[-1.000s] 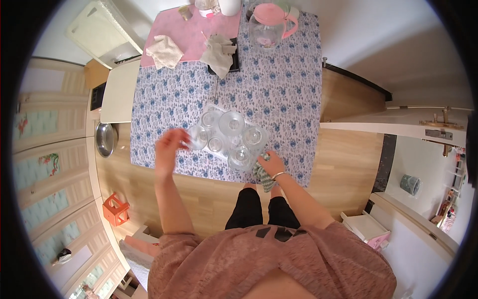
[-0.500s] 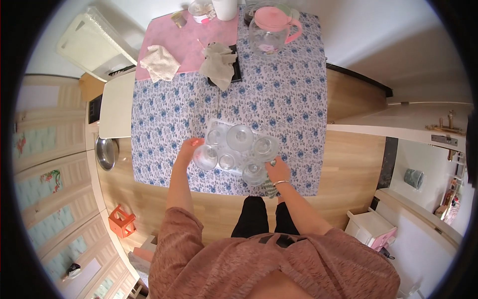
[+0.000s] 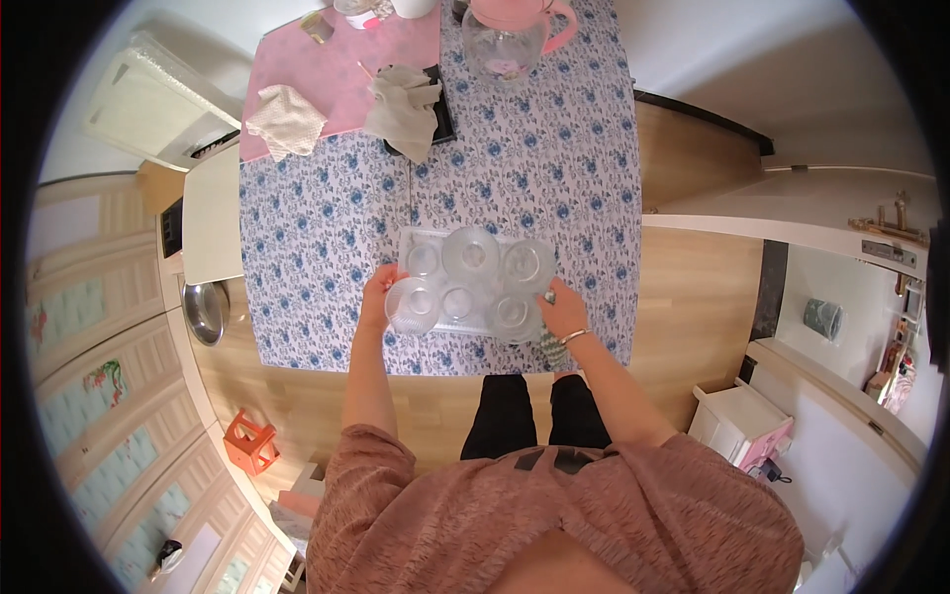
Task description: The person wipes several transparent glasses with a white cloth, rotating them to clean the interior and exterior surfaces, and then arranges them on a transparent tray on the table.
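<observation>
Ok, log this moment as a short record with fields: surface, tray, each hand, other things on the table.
surface: table under a blue floral tablecloth
tray: clear tray holding several clear glasses
left hand: left hand at the near-left glass, seemingly gripping it
right hand: right hand at the tray's right near corner
far end: pink-lidded glass pitcher, pink mat, two crumpled cloths

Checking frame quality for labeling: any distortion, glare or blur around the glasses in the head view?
Head view: strong fisheye bend, black rim at the corners; even light, no harsh glare; clear glasses on the tray blend into the floral cloth; left hand and right hand sharp.
</observation>
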